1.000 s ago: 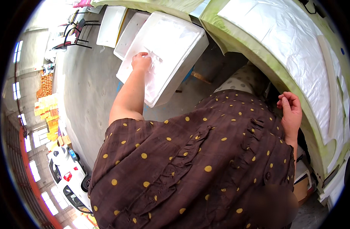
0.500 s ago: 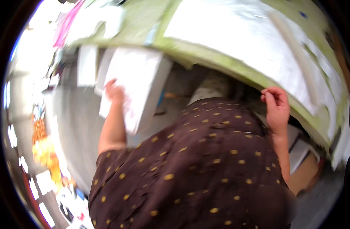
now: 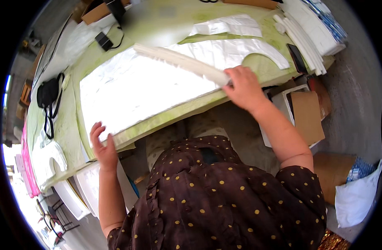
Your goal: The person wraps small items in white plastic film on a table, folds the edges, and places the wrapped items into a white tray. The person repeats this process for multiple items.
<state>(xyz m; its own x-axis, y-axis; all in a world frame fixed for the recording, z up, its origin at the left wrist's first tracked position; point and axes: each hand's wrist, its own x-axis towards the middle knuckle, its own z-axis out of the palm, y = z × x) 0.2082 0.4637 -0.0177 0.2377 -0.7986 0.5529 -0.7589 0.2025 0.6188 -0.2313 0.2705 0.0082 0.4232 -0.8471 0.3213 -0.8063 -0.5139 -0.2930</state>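
My right hand [image 3: 244,88] is closed round the near end of a long off-white roll [image 3: 178,60]. The roll slants away to the left over a white plastic-like sheet [image 3: 128,91] spread on the table. My left hand [image 3: 104,150] is by the sheet's near left corner, at the table's front edge, with fingers apart and nothing in them. A curved strip of the same white material [image 3: 228,26] lies farther back.
Green cloth covers the table [image 3: 166,118]. Several white rolls [image 3: 301,43] and a dark phone [image 3: 297,58] lie at the right. A black bag [image 3: 48,92] is on the left. Cardboard boxes [image 3: 310,116] and a white sack [image 3: 358,200] stand on the floor at right.
The view has swung from the left toward the table. My left hand has left the white box under the table edge. My right hand, holding nothing before, has taken the roll's end.
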